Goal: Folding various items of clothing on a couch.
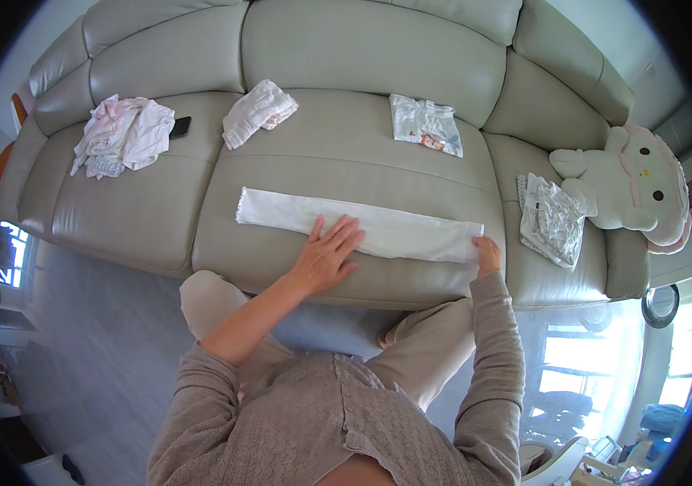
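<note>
A white cloth garment, folded lengthwise into a long strip, lies across the middle seat cushion of the sofa before me. Its left end has a scalloped hem, and a stitched band crosses the right end. My left hand rests palm down on the lower edge near the strip's middle, fingers spread. At the right end, my right hand pinches the lower corner of the band between thumb and fingers.
Farther back on the grey-green leather sofa lie a pile of light clothes, a black phone, a folded white cloth and a folded printed shirt. On the right are folded patterned clothes and a white plush toy.
</note>
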The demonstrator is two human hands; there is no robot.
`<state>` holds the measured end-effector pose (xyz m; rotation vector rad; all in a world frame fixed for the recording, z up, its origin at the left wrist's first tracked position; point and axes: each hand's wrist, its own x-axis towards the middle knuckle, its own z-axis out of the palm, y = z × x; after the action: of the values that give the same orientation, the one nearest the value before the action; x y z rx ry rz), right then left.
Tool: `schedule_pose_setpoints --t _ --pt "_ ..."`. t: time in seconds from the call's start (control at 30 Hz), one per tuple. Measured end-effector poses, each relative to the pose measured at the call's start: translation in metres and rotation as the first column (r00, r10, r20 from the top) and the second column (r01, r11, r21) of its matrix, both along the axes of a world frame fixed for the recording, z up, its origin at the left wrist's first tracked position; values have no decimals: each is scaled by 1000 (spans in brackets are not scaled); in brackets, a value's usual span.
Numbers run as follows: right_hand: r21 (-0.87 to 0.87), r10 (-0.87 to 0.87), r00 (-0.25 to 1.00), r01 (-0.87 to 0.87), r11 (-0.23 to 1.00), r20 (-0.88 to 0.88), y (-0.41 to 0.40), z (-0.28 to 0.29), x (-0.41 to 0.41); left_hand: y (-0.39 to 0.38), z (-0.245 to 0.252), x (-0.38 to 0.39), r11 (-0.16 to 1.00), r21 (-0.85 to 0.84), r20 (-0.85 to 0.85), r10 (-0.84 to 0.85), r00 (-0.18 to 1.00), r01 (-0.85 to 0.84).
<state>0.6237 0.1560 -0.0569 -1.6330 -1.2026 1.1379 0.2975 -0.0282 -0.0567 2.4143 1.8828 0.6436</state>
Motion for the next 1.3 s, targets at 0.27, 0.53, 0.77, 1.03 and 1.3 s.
schedule_pose_setpoints --t 0.27,0.53,0.77,1.03,1.3 --pt "26 -55 998 56 998 -29 4 -13 9 11 2 9 992 -75 -41 94 995 -97" --pt "48 118 979 -112 993 -166 -15 60 -15 18 6 17 993 -106 56 50 997 -44" --pt "98 113 942 -86 991 -316 -40 96 -62 26 64 42 962 -267 713 157 683 58" --pt "234 171 882 -72 970 -439 -85 122 -120 77 119 68 867 -179 983 137 122 464" --pt "373 -7 999 -8 928 39 -140 39 -129 96 93 64 932 -265 912 325 -251 247"
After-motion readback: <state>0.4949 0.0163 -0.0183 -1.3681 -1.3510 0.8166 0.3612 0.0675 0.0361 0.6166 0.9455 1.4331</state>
